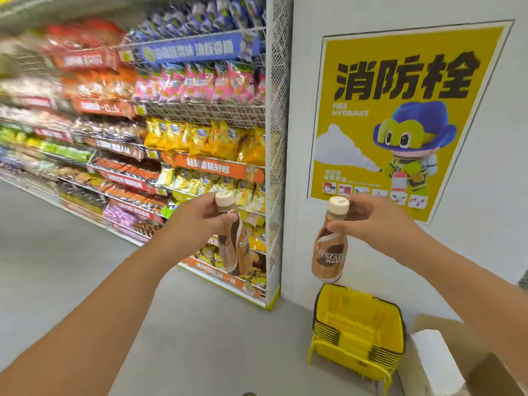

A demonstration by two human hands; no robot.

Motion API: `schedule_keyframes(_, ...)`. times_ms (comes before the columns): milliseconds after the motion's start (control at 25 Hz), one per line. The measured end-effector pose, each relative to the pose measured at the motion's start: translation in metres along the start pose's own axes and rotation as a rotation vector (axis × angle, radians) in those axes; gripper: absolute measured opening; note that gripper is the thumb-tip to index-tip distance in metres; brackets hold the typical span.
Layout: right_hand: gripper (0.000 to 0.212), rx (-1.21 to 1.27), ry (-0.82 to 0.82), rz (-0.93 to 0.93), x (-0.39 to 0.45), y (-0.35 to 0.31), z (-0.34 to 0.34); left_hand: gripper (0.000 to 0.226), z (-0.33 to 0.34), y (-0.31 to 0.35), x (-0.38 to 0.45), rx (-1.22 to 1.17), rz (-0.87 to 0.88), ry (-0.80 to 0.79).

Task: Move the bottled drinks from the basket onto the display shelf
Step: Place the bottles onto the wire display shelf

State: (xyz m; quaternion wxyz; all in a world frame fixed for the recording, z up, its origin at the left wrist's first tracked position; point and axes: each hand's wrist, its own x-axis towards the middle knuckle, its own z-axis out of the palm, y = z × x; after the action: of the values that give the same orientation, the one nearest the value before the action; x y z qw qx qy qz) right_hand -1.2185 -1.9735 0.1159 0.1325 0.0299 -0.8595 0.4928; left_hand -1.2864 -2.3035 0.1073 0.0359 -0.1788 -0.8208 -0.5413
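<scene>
I hold two brown coffee bottles with cream caps, one in each hand, both gripped near the neck and hanging upright in the air. My left hand (200, 221) holds the left bottle (233, 252) in front of the end of the wire display shelf (271, 167). My right hand (374, 224) holds the right bottle (328, 255) in front of the white wall. A stack of yellow plastic baskets (357, 330) stands on the floor below the right bottle; the top basket looks empty.
The shelf rows at left are packed with snack bags (200, 138) and appear blurred. A yellow fire hydrant poster (400, 115) hangs on the wall. A cardboard box (463, 364) with a white flap sits at bottom right. Grey floor (71, 252) lies to the left.
</scene>
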Motion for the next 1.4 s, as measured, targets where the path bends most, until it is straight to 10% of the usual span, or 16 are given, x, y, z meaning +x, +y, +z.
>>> schedule_keyframes(640,0.02,0.187,-0.598,-0.447,-0.047,-0.204,0.216,0.036,-0.209,0.052,-0.296,0.134,-0.235,0.693)
schedule_keyframes(1400,0.021,0.354,-0.975,-0.542,-0.235,-0.472,0.557,0.031,-0.507,0.021,-0.603,0.348,-0.444,1.017)
